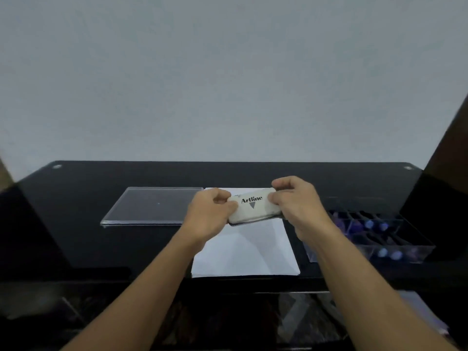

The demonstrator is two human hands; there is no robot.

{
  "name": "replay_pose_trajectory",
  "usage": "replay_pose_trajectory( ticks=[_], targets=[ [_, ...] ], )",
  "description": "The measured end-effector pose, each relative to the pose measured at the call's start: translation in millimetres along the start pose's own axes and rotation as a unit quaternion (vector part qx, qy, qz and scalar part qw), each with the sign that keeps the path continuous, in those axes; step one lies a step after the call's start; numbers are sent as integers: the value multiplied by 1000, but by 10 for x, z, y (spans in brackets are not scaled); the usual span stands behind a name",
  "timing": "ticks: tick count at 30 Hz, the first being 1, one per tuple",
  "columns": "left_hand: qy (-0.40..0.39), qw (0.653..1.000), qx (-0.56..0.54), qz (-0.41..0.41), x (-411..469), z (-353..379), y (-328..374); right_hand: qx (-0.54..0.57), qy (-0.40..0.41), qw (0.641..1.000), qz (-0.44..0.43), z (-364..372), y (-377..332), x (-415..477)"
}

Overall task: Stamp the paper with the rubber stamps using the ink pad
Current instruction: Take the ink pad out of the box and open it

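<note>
While the paper [247,252] lies on the black table [88,239], both hands hold the closed Artline ink pad [253,206] above its far end: left hand [210,214] pinching the left end, right hand [296,203] gripping the right.

Plain grey wall [228,72], glossy black table [76,236], dim light

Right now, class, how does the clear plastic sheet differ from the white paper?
The clear plastic sheet is see-through, showing the black table; the white paper is opaque. The sheet has a thick edge; the paper looks thin. The ink pad is held over the paper, not the sheet. Both lie flat.
</note>
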State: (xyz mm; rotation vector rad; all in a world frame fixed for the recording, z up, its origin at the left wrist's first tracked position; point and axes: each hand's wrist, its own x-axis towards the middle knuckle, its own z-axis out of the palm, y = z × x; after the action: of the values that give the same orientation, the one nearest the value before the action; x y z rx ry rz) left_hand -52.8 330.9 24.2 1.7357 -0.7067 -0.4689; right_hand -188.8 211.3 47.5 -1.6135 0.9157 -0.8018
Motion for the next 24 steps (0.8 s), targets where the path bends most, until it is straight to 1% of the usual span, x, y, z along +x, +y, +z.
replay_pose_trajectory(
  ticks=[4, 7, 9, 12, 14, 16, 19, 24],
  targets=[
    [55, 998, 28, -20, 28, -458, -247, -42, -41, 997, -39, 555, 86, -117],
    [108, 992, 53, -26, -10, -758, -434, -106, -91, 987, -74, 866, 90, -233],
    [135, 989, 54, -40, -30, -929, -570, -155, -141, 974, -90, 1004, 74, -310],
    [146, 985, 64, -64, -37, -1076, -744, -206, -226, 947, -97, 1107, 75, -386],
    [157, 982, 77, -72, -46, -1124, -814, -241, -264, 928, -110, 1161, 96, -412],
    [164, 979, 94, -75, -50, -1150, -853, -268, -270, 915, -136, 1224, 136, -408],
    [163, 976, 125, -74, -55, -1155, -862, -286, -269, 906, -161, 1286, 196, -370],
    [142, 972, 171, -73, -13, -1182, -930, -305, -277, 897, -164, 1339, 278, -279]
  ],
)
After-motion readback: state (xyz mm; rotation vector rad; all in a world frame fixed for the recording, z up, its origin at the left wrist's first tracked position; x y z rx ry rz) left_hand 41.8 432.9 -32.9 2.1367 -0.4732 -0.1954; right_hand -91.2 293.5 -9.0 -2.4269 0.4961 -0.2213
